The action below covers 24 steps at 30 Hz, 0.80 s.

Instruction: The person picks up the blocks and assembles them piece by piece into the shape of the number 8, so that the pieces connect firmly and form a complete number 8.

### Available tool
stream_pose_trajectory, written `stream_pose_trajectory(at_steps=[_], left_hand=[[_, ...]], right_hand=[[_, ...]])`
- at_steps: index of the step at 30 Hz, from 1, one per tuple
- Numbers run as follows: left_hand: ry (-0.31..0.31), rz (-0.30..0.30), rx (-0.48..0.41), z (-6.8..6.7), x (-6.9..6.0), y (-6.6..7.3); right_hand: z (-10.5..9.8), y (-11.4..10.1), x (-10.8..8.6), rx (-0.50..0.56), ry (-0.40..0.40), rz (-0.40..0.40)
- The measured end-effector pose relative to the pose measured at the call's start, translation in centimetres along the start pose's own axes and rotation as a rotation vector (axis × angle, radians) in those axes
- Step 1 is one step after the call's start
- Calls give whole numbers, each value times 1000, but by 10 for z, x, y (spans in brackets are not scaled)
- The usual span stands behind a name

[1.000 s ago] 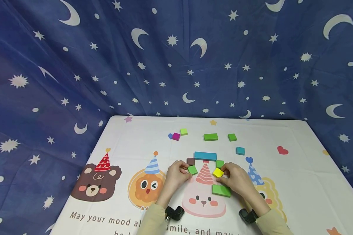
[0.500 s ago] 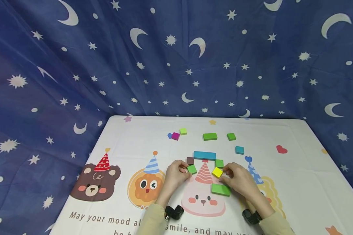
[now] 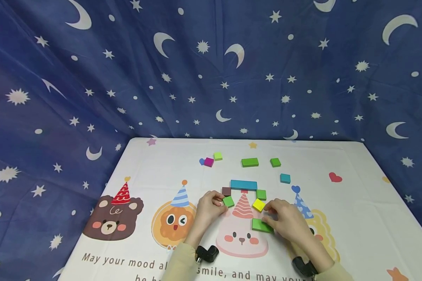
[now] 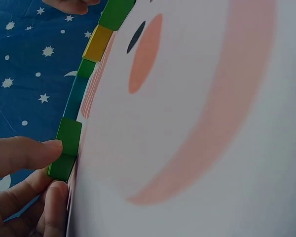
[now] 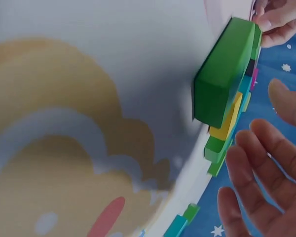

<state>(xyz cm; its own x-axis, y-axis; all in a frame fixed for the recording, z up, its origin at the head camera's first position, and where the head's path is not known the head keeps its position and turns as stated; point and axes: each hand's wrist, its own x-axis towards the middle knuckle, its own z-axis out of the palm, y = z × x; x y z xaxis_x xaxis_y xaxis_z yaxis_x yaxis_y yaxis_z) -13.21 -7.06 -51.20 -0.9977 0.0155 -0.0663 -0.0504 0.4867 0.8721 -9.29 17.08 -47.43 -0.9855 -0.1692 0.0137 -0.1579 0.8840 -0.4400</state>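
Left hand (image 3: 209,207) pinches a small green block (image 3: 228,201) nearside of a brown block (image 3: 226,191); right hand (image 3: 289,219), fingers spread, hangs right of the yellow block (image 3: 258,205); light pressure should avoid knocks.

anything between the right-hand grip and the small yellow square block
Nothing visible stands between the right-hand grip and the small yellow square block. The long green rectangular block lies just below that path in the head view.
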Motion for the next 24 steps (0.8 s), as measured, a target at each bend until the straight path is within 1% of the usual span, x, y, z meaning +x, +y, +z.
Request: stream_pose_trajectory(at_steps=[4, 7, 12, 17, 24], left_hand=[[4, 11, 1, 0, 0, -1], [6, 20, 5, 0, 0, -2], [5, 13, 3, 0, 0, -2], [4, 13, 6, 0, 0, -2], [-5, -2, -13, 0, 0, -2]], right_hand=[[4, -2, -3, -30, -15, -45], [6, -2, -5, -43, -31, -57], [7, 0, -10, -51, -52, -78], [8, 5, -14, -83, -38, -136], [11, 10, -16, -93, -33, -146]])
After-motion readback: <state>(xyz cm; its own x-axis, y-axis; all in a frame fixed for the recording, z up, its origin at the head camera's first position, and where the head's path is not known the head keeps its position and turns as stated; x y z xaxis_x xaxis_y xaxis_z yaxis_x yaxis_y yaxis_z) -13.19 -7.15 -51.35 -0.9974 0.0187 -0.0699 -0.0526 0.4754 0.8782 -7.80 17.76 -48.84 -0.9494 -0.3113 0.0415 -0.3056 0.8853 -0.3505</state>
